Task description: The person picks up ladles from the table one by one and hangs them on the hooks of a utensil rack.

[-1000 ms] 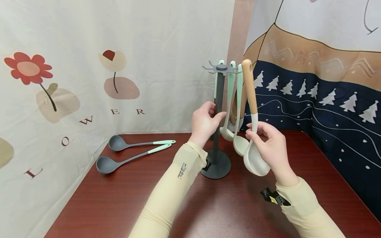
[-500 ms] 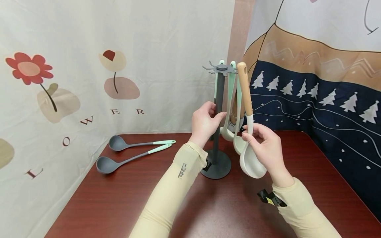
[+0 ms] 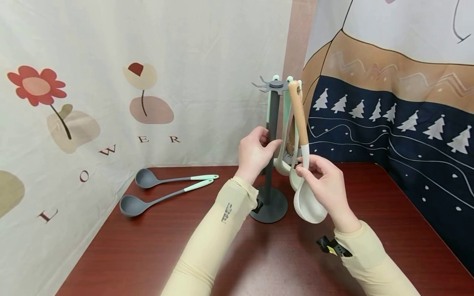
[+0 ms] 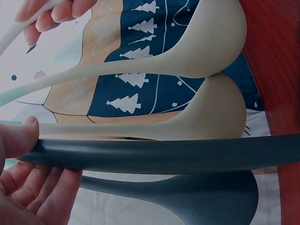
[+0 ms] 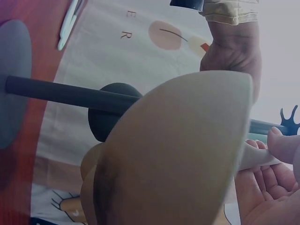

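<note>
My left hand (image 3: 258,151) grips the dark grey pole of a utensil stand (image 3: 272,123), thumb in front and fingers behind. In my right hand (image 3: 327,185) is a white ladle (image 3: 310,205) with a wooden handle, pinched at the white neck. It is upright and tilted, its handle top overlapping the stand's hooks (image 3: 276,84) in the head view. On the stand hang two cream ladles with mint handles, one cream ladle (image 4: 218,37) nearer the right hand. A dark grey ladle (image 4: 220,194) with a mint handle hangs behind the pole.
Two grey ladles with mint handles lie on the table at left, a rear ladle (image 3: 146,178) and a front ladle (image 3: 134,205). The stand's round base (image 3: 270,209) rests on the dark red table (image 3: 177,246). Printed curtains (image 3: 214,82) border the back and right side.
My right hand has moved left and slightly down with the wooden-handled ladle, bringing its handle top closer to the hooks. My left hand has stayed on the pole.
</note>
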`<state>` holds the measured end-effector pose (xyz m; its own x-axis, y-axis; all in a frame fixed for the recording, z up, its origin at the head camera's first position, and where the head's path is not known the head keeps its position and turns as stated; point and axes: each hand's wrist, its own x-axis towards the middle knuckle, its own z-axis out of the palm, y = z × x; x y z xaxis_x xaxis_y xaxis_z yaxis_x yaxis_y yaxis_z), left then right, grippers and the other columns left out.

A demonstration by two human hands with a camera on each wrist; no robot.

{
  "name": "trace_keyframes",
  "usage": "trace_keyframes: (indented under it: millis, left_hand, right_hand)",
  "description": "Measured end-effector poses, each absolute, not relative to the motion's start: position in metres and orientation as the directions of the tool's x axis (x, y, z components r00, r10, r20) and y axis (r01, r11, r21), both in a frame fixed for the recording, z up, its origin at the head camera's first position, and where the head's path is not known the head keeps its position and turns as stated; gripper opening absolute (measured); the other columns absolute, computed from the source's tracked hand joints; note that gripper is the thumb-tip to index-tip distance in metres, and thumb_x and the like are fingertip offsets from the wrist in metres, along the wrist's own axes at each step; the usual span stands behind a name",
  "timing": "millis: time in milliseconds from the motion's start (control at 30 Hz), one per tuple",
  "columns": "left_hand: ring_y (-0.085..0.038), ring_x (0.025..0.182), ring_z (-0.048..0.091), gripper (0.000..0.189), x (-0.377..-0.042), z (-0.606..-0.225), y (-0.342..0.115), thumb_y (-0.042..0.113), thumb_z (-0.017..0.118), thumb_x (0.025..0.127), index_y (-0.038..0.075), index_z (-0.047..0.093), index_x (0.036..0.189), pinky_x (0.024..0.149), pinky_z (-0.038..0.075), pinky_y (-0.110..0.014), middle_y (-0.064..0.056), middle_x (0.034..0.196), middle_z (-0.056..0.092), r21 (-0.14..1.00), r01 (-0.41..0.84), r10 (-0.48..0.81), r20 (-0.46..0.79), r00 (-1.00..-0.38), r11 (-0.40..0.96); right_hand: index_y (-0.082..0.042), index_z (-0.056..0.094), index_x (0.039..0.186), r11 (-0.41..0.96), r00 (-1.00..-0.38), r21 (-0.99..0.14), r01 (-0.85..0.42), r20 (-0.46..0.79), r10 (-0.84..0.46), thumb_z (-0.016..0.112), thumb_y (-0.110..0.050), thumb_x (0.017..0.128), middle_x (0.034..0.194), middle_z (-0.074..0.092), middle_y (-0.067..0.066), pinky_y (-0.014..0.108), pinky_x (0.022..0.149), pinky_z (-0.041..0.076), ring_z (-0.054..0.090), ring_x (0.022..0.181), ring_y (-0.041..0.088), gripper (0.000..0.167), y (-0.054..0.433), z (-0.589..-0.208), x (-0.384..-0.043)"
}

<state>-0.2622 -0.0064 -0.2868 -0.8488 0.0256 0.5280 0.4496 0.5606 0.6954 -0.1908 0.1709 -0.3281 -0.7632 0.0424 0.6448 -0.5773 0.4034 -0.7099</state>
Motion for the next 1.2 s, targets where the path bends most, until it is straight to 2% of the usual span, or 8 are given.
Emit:
trace_keyframes:
  millis: [267,667,900,1200]
  left_hand:
    - [-0.016,0.078,0.062,0.023,-0.261,-0.286,-0.007,0.028,0.076,0.087,0.011,0.065,0.098,0.065,0.049,-0.028,-0.002,0.085,0.067,0.694,0.446,0.029,0.524,-0.851,0.565]
    - [-0.016,0.079,0.063,0.025,-0.263,-0.287,-0.007,0.028,0.077,0.087,0.01,0.065,0.1,0.066,0.05,-0.028,-0.003,0.086,0.067,0.689,0.447,0.03,0.527,-0.85,0.57]
    - [-0.016,0.077,0.062,0.025,-0.263,-0.287,-0.007,0.028,0.077,0.087,0.01,0.065,0.1,0.064,0.05,-0.028,-0.003,0.086,0.067,0.696,0.447,0.027,0.525,-0.851,0.563]
    - [-0.017,0.078,0.062,0.027,-0.263,-0.287,-0.007,0.029,0.077,0.087,0.01,0.065,0.1,0.065,0.05,-0.028,-0.003,0.086,0.067,0.693,0.45,0.03,0.527,-0.85,0.564]
  right_hand:
    - [0.0,0.072,0.107,0.393,-0.772,-0.715,-0.578,0.635,0.022,0.077,-0.003,0.085,0.09,0.071,0.011,0.013,0.07,0.051,0.062,0.074,0.004,0.023,0.17,-0.33,-0.193]
    - [0.0,0.072,0.108,0.4,-0.76,-0.699,-0.593,0.65,0.011,0.074,-0.002,0.088,0.088,0.071,0.011,0.013,0.073,0.051,0.063,0.076,0.002,0.021,0.166,-0.331,-0.2]
    - [-0.001,0.072,0.106,0.419,-0.768,-0.702,-0.576,0.64,0.017,0.074,-0.003,0.088,0.088,0.071,0.009,0.014,0.07,0.051,0.062,0.075,0.007,0.018,0.16,-0.332,-0.208]
    - [-0.003,0.073,0.109,0.449,-0.799,-0.719,-0.531,0.601,0.016,0.074,-0.008,0.09,0.098,0.071,0.012,0.014,0.071,0.05,0.062,0.08,0.016,0.02,0.16,-0.334,-0.214]
